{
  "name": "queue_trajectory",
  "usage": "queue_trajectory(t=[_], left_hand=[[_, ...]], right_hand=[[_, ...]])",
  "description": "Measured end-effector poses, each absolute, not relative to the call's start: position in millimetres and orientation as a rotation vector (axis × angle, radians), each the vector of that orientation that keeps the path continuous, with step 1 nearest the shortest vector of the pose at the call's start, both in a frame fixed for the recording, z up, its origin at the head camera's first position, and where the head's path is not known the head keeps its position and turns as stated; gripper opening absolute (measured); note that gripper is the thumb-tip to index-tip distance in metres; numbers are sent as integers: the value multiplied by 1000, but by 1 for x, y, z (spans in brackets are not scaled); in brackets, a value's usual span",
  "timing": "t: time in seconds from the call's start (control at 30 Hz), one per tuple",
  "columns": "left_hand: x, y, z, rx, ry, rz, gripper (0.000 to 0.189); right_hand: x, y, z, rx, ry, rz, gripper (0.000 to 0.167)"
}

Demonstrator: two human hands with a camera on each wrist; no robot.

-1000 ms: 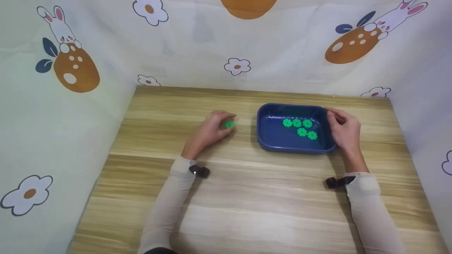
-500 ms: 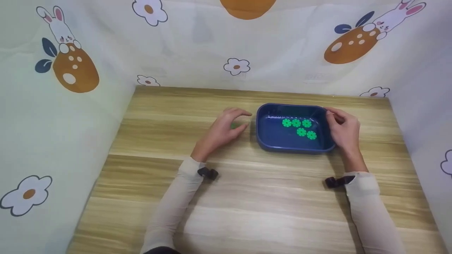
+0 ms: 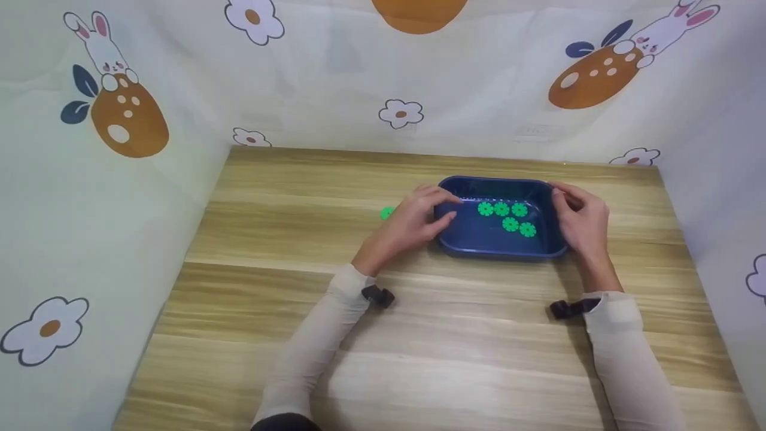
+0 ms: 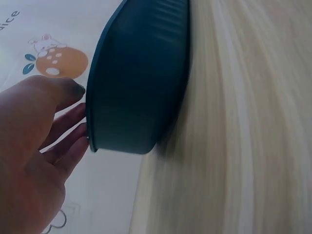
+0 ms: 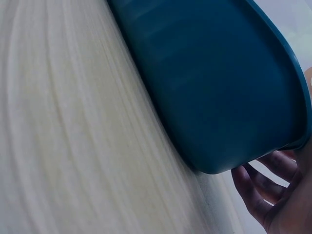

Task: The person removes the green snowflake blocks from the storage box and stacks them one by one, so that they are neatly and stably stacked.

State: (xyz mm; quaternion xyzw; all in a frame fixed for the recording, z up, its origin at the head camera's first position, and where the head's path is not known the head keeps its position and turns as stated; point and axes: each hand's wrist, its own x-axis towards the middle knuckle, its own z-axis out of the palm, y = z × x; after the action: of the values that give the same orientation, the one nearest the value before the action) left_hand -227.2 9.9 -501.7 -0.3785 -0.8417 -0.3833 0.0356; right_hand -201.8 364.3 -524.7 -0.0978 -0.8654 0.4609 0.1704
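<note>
My left hand (image 3: pixel 413 218) is over the left rim of a dark blue rectangular tub (image 3: pixel 473 253), thumb and fingers apart and nothing visible between them. In the left wrist view its fingertips are close to the tub's rim; whether they touch is hard to tell. At the opposite end, my right hand (image 3: pixel 585 224) grips the tub by its right rim, and the right wrist view has fingers curled around that end. Several small green notched discs (image 3: pixel 510 224) lie flat on the tub's floor. Another green disc (image 3: pixel 387 213) is on the table, partly hidden behind my left hand.
The wood-grain table (image 3: pixel 455 359) runs back to a white sheet (image 3: pixel 335 78) printed with flowers and rabbits. More of this sheet stands along the left and right sides. Each wrist wears a small black camera.
My left hand has moved right, away from the loose green disc, to the tub's left rim. That disc stays on the table. The right hand and the tub have kept their place.
</note>
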Motion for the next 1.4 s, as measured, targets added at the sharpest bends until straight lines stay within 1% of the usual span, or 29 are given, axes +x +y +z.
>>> queue_trajectory(t=[0.27, 0.63, 0.93, 1.1, 1.4], left_hand=[[-229, 32, -501, -1189, -2686, -1067, 30], [-248, 61, -489, -1312, -2753, -1087, 32], [-256, 82, -490, -1358, -2909, -805, 34], [-258, 90, -490, -1355, -2987, -646, 37], [-264, 103, -491, -1372, -3024, -635, 40]], right_hand=[[-203, 365, -525, -304, -2472, 1318, 31], [-203, 365, -525, -310, -2463, 1339, 31], [-203, 365, -525, -271, -2445, 1341, 29], [-203, 365, -525, -296, -2450, 1354, 29], [-203, 366, -525, -309, -2452, 1368, 29]])
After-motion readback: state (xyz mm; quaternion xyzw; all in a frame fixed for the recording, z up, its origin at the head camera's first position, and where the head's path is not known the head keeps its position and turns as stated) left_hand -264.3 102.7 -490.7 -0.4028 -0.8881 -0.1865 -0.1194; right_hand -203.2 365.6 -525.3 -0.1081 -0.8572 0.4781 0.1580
